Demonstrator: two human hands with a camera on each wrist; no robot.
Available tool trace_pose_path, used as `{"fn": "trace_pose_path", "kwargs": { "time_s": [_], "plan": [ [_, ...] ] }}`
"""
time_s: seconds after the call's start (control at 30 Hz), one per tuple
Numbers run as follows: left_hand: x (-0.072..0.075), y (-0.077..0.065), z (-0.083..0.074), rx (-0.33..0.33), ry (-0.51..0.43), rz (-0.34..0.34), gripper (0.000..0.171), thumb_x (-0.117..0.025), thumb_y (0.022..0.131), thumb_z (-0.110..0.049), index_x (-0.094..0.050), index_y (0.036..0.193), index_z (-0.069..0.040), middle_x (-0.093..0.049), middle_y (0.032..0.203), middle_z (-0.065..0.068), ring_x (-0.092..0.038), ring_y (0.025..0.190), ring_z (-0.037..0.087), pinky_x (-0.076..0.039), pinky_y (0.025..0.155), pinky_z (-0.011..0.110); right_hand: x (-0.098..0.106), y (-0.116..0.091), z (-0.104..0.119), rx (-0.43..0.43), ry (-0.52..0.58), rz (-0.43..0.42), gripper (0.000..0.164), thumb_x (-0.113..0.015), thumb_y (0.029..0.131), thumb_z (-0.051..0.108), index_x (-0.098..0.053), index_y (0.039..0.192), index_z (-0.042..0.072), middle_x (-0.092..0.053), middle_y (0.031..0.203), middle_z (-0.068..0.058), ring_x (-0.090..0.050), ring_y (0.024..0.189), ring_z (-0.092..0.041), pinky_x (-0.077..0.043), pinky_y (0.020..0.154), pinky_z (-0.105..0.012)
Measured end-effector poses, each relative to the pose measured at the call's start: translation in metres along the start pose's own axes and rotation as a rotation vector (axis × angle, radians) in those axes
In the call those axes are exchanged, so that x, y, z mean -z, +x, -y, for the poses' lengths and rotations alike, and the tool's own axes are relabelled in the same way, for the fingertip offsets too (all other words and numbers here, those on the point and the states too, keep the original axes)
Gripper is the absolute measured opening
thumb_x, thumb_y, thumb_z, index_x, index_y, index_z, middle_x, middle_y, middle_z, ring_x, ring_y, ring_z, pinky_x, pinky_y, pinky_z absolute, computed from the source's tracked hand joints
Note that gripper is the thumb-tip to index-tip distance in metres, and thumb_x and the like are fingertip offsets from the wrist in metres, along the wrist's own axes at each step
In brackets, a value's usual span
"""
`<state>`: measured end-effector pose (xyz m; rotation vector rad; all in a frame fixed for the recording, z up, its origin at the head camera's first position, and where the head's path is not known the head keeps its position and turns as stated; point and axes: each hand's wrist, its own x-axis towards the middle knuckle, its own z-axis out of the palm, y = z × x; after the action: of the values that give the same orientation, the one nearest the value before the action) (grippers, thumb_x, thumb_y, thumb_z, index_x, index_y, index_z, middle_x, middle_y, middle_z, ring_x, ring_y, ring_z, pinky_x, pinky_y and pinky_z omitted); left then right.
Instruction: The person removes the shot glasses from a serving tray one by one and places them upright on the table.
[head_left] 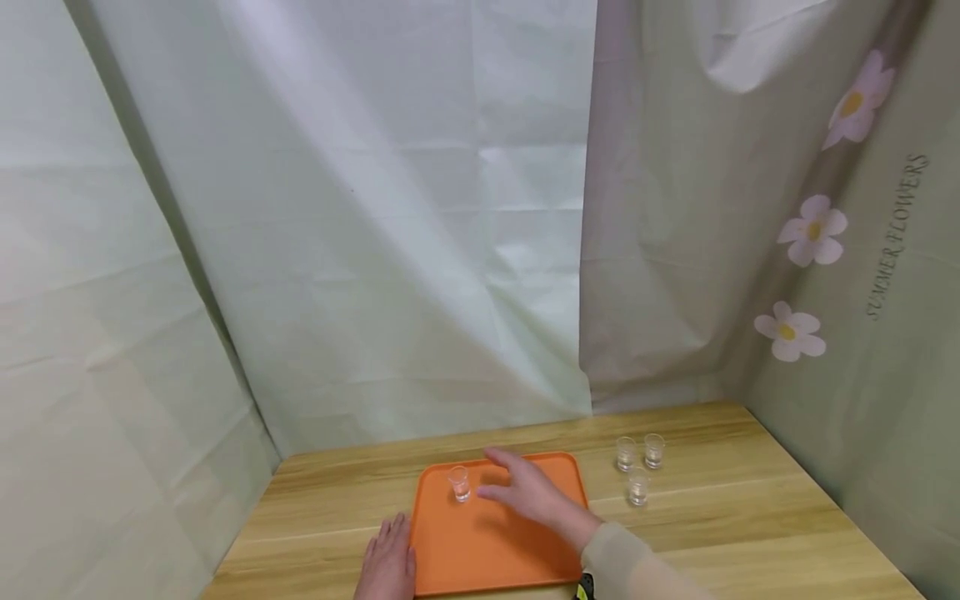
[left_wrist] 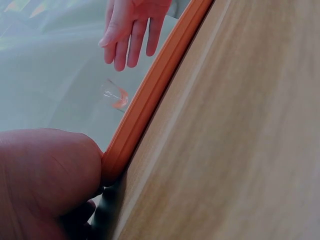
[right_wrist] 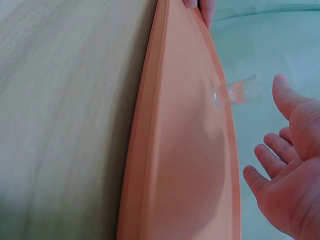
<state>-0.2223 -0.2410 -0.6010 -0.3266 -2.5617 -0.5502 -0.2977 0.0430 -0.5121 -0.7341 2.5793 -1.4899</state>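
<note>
An orange tray (head_left: 465, 550) lies on the wooden table. Upright near its back left corner stands a small clear shot glass (head_left: 460, 484), also seen past the rim in the right wrist view (right_wrist: 243, 90). My right hand (head_left: 528, 490) hovers over the tray just right of that glass, thumb and fingers spread, nothing held. My left hand (head_left: 387, 560) rests flat at the tray's left edge, its side against the rim; the left wrist view shows the heel of that hand (left_wrist: 50, 175) by the orange edge.
Three more clear shot glasses (head_left: 626, 454) stand grouped on the table (head_left: 720, 500) to the right of the tray. Pale curtains (head_left: 420, 250) hang behind and on both sides, the right one printed with flowers (head_left: 813, 231).
</note>
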Motion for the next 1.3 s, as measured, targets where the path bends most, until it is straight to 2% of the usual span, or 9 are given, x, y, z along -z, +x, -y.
{"fn": "trace_pose_path", "kwargs": {
  "time_s": [0.1, 0.23, 0.33, 0.5, 0.6, 0.73, 0.8, 1.3],
  "plan": [
    [0.002, 0.000, -0.003, 0.000, 0.014, -0.008, 0.041, -0.070, 0.092, 0.005, -0.066, 0.131, 0.014, -0.068, 0.135, 0.036, -0.061, 0.126, 0.062, -0.048, 0.100, 0.076, -0.004, 0.003, 0.001, -0.009, 0.020, 0.005, 0.073, -0.080, 0.104, 0.033, -0.051, 0.163, 0.003, -0.054, 0.164, -0.016, -0.051, 0.151, -0.040, -0.043, 0.122, -0.061],
    [0.007, 0.002, -0.006, 0.014, 0.010, 0.027, 0.042, -0.070, 0.093, 0.004, -0.065, 0.133, 0.014, -0.066, 0.137, 0.037, -0.059, 0.128, 0.062, -0.047, 0.103, 0.077, -0.009, 0.008, 0.001, -0.024, 0.051, 0.004, 0.074, -0.082, 0.103, 0.033, -0.051, 0.163, 0.003, -0.056, 0.163, -0.016, -0.052, 0.150, -0.040, -0.044, 0.121, -0.062],
    [0.006, 0.003, -0.006, 0.027, -0.005, 0.043, 0.043, -0.069, 0.093, 0.004, -0.064, 0.135, 0.016, -0.064, 0.139, 0.038, -0.058, 0.131, 0.063, -0.045, 0.105, 0.078, -0.013, 0.011, 0.001, -0.032, 0.075, -0.005, 0.074, -0.083, 0.102, 0.034, -0.052, 0.162, 0.003, -0.058, 0.161, -0.016, -0.053, 0.149, -0.040, -0.045, 0.120, -0.062],
    [0.000, 0.003, -0.001, 0.020, 0.003, 0.020, 0.044, -0.071, 0.091, 0.005, -0.066, 0.133, 0.015, -0.066, 0.138, 0.037, -0.059, 0.130, 0.062, -0.046, 0.105, 0.079, -0.021, 0.016, 0.000, -0.046, 0.079, -0.018, 0.074, -0.084, 0.101, 0.034, -0.054, 0.161, 0.004, -0.061, 0.158, -0.014, -0.055, 0.147, -0.041, -0.047, 0.118, -0.062],
    [0.006, 0.004, -0.006, 0.031, 0.000, 0.056, 0.044, -0.070, 0.093, 0.004, -0.064, 0.135, 0.016, -0.064, 0.139, 0.038, -0.057, 0.132, 0.063, -0.045, 0.106, 0.079, -0.024, 0.018, -0.002, -0.059, 0.076, -0.026, 0.073, -0.085, 0.100, 0.035, -0.055, 0.161, 0.006, -0.062, 0.157, -0.012, -0.055, 0.147, -0.041, -0.047, 0.118, -0.063],
    [0.020, 0.006, -0.017, 0.077, -0.006, 0.137, 0.045, -0.068, 0.097, 0.003, -0.062, 0.139, 0.016, -0.061, 0.144, 0.038, -0.054, 0.137, 0.063, -0.042, 0.111, 0.077, -0.028, 0.021, -0.003, -0.069, 0.096, -0.030, 0.073, -0.085, 0.100, 0.033, -0.056, 0.160, 0.005, -0.063, 0.156, -0.013, -0.056, 0.146, -0.041, -0.048, 0.117, -0.063],
    [0.022, 0.007, -0.019, 0.085, -0.005, 0.148, 0.045, -0.068, 0.097, 0.003, -0.062, 0.139, 0.016, -0.061, 0.145, 0.038, -0.054, 0.137, 0.063, -0.042, 0.112, 0.077, -0.029, 0.021, -0.003, -0.065, 0.104, -0.031, 0.071, -0.085, 0.100, 0.031, -0.056, 0.160, 0.004, -0.063, 0.155, -0.014, -0.057, 0.145, -0.041, -0.049, 0.116, -0.063],
    [0.019, 0.003, -0.014, 0.066, -0.001, 0.124, 0.044, -0.068, 0.096, 0.003, -0.063, 0.138, 0.015, -0.063, 0.143, 0.038, -0.055, 0.135, 0.062, -0.044, 0.110, 0.077, -0.042, 0.024, -0.003, -0.047, 0.073, -0.043, 0.065, -0.085, 0.100, 0.030, -0.062, 0.155, 0.004, -0.065, 0.153, -0.013, -0.058, 0.144, -0.040, -0.050, 0.115, -0.062]
  ]
}}
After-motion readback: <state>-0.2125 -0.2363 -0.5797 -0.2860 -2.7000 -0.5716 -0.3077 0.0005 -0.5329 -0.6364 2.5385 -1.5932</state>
